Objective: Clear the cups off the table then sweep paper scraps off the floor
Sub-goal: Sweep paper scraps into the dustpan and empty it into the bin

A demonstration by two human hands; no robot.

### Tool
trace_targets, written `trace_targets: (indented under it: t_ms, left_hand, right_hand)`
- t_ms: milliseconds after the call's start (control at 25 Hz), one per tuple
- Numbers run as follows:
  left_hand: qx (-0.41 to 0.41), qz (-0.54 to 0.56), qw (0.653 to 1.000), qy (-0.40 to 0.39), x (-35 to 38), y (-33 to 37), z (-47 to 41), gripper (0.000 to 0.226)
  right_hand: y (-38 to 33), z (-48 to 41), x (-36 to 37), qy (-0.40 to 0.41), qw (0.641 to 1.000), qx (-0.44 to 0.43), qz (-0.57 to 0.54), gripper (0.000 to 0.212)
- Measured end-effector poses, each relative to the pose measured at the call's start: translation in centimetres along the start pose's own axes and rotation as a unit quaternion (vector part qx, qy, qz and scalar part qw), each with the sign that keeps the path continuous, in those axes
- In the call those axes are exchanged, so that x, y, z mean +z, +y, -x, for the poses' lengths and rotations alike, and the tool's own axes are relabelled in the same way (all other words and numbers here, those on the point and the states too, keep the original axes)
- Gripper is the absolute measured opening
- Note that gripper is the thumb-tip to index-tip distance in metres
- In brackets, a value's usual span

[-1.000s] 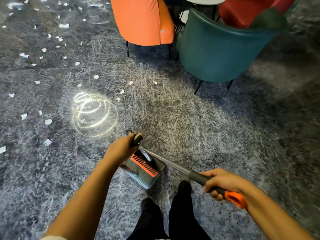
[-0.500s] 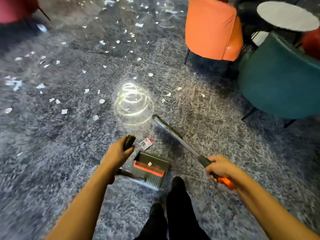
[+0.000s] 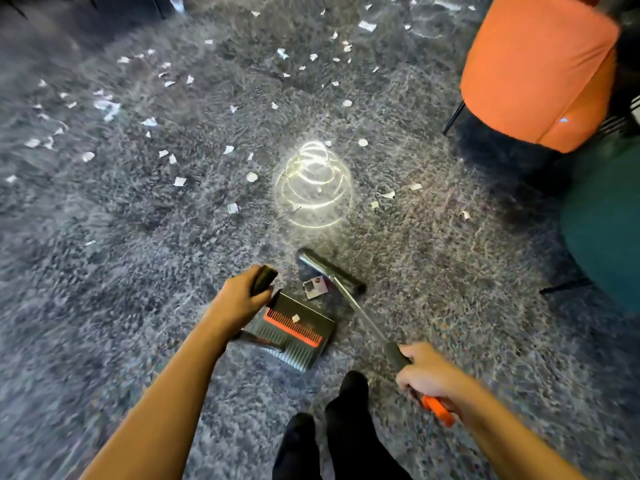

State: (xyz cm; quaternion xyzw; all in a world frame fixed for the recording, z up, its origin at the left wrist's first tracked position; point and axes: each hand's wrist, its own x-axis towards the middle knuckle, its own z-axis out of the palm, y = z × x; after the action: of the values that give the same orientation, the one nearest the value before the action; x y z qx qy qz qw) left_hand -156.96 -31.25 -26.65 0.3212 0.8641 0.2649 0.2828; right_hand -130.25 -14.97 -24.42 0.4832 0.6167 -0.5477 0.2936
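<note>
Head view, looking down at grey carpet [image 3: 104, 271].

Left hand [image 3: 239, 299]: fingers curled tight round the dark grip of the dustpan handle [image 3: 265, 280]. The dustpan [image 3: 294, 341] sits low at the carpet just beyond that hand; whether it touches the floor I cannot tell. An orange comb strip [image 3: 292, 327] runs across the pan. One small white scrap [image 3: 295, 318] lies on the strip's upper edge.

Right hand [image 3: 427, 374]: closed round the dark sleeve of the broom handle, with the orange handle end [image 3: 438, 410] sticking out behind the hand. The metal shaft [image 3: 360, 315] slants up and left to the broom head [image 3: 330, 270], which lies just beyond the far edge of the pan.

A pink-and-white tag [image 3: 316, 287] lies between the broom head and the pan. It carries a printed mark, too blurred to read. No other writing or brand is legible on either tool.

Paper scraps [image 3: 180, 181] are scattered over the carpet beyond the tools, thickest at upper left and top centre. A few lie at right near the chairs [image 3: 389, 195].

Bright concentric light rings [image 3: 313, 185] show on the carpet beyond the broom head.

An orange chair [image 3: 540, 71] stands at upper right and a teal chair [image 3: 606, 223] at the right edge. Feet in black [image 3: 349, 403] are at bottom centre, between the arms.
</note>
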Motion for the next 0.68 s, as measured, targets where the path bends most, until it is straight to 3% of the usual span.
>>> trace_targets:
  t_ms: [120, 360, 680]
  left_hand:
    - [-0.008, -0.008, 1.0, 0.009, 0.4, 0.6, -1.4, 0.026]
    - [-0.023, -0.045, 0.999, -0.009, -0.1, 2.5, -5.2, 0.028]
    - [0.009, -0.134, 0.991, -0.013, 0.8, 9.4, -12.6, 0.036]
  right_hand:
    - [-0.6, 1.0, -1.9, -0.05, 0.999, -0.007, 0.018, 0.044]
    - [-2.1, 2.1, -9.4, -0.123, 0.992, 0.001, -0.015, 0.051]
    - [-2.4, 0.8, -17.7, -0.037, 0.994, -0.025, -0.102, 0.055]
